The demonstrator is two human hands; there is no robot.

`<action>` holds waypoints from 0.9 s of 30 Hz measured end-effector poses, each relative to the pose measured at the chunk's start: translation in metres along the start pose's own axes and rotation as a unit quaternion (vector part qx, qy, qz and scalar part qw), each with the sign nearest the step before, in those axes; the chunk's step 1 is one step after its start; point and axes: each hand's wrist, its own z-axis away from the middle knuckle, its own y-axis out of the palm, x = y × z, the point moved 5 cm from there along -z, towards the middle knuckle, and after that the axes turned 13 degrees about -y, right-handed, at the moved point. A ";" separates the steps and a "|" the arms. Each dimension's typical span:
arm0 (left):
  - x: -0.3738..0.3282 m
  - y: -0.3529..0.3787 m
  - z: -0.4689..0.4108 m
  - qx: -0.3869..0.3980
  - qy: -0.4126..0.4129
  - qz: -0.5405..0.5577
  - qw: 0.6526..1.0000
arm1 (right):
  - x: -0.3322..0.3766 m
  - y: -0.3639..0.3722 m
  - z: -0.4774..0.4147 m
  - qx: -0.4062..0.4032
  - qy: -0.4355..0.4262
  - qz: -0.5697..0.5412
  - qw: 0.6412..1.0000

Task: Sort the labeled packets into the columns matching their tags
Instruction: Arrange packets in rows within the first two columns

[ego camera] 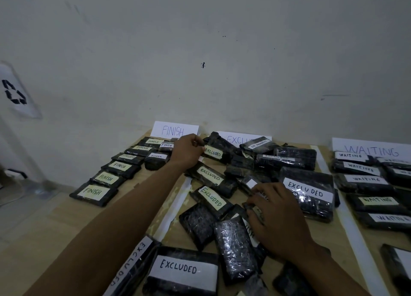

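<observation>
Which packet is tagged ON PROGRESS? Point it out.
The ON PROGRESS packet at the far end of the middle pile, against the EXCLUDED sign; the readable tags near it say EXCLUDED.

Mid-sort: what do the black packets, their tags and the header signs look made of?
Black packets: dark contents under clear glossy plastic film, going by the crinkles and glints; the contents cannot be told. Tags: matte paper, white or pale yellow, hand-lettered. Header signs: plain white paper, probably, with pen lettering.

FINISH sign [175, 130], WAITING sign [371, 150]; EXCLUDED packet [184, 271]
</observation>
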 end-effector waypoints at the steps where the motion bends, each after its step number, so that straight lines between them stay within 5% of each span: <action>1: -0.001 0.003 -0.005 0.011 0.001 -0.037 0.999 | 0.000 0.001 0.000 0.002 0.001 -0.001 1.000; 6: -0.002 0.016 -0.015 0.125 0.016 -0.206 0.970 | -0.001 -0.001 0.001 0.007 0.009 0.001 1.000; 13: -0.031 0.024 -0.039 0.070 0.108 -0.223 0.966 | -0.002 -0.002 -0.001 0.011 0.020 -0.007 1.000; 18: -0.044 0.064 -0.050 0.166 0.157 -0.324 0.918 | -0.003 0.000 0.000 0.017 0.023 -0.012 1.000; 22: -0.046 0.075 -0.060 0.121 0.187 -0.392 0.892 | -0.004 0.001 0.000 0.017 0.024 -0.015 0.999; 27: -0.045 0.060 -0.068 0.117 0.192 -0.260 0.939 | -0.004 0.002 -0.001 0.012 0.020 -0.014 1.000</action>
